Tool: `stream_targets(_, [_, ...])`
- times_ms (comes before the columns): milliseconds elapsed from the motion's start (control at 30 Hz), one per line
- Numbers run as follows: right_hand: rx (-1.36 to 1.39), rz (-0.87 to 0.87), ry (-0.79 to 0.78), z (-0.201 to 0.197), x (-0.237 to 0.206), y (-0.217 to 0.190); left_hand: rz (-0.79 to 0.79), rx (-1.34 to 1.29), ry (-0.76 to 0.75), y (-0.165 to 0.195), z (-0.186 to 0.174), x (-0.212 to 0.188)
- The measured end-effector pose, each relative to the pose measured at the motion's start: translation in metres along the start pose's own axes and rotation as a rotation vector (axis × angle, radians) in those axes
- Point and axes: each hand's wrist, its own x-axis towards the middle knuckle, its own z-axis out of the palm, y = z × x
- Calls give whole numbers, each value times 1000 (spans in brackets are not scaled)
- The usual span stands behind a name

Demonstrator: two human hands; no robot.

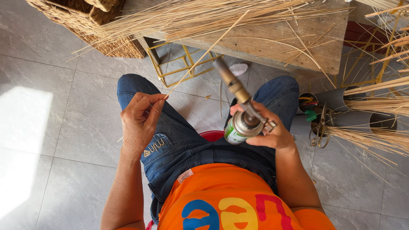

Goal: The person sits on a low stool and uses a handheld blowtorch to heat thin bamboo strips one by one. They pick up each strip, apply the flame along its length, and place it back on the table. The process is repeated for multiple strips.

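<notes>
Head view, left hand [138, 123] pinching one reed strip [204, 55], right hand [268, 130] gripping one gas torch [238, 106]

Large grey floor tiles [64, 127] with thin pale joints cover the ground, and a bright patch of sunlight [21, 145] falls on them at the left. A rough wooden counter [294, 42] runs along the top, with a yellow metal frame [179, 64] beneath it and a woven basket [98, 30] just beside it. Grey pipe tubes [341, 100] lie at the right.
</notes>
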Motion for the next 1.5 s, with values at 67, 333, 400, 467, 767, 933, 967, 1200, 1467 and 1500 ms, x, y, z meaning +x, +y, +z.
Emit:
stream_targets(67, [31,51,-38,3,-2,4,-7,1,0,0,1,0])
stream_targets(333, [46,45,11,-2,3,5,-13,2,-11,-2,3,0])
stream_targets(400, [-4,-11,74,-6,7,1,-19,2,-11,-2,3,-1])
stream_targets(467, [-15,-62,117,-11,12,-2,-22,4,-11,-3,3,0])
stream_targets(767, [-47,-54,140,-23,14,13,-79,17,-32,-12,8,2])
stream_targets(933, [-19,-16,84,-30,13,50,-35,47,-1,-21,10,9])
stream_targets(967, [-20,-7,93,-33,13,58,-26,4,24,-21,8,12])
stream_targets(1200, [6,51,298,-50,9,112,31,-32,-10,16,13,48])
stream_targets(1467, [-243,57,346,-49,10,147,354,50,-326,75,100,115])
stream_targets(1500, [-256,58,343,-48,13,151,442,88,-349,78,117,127])
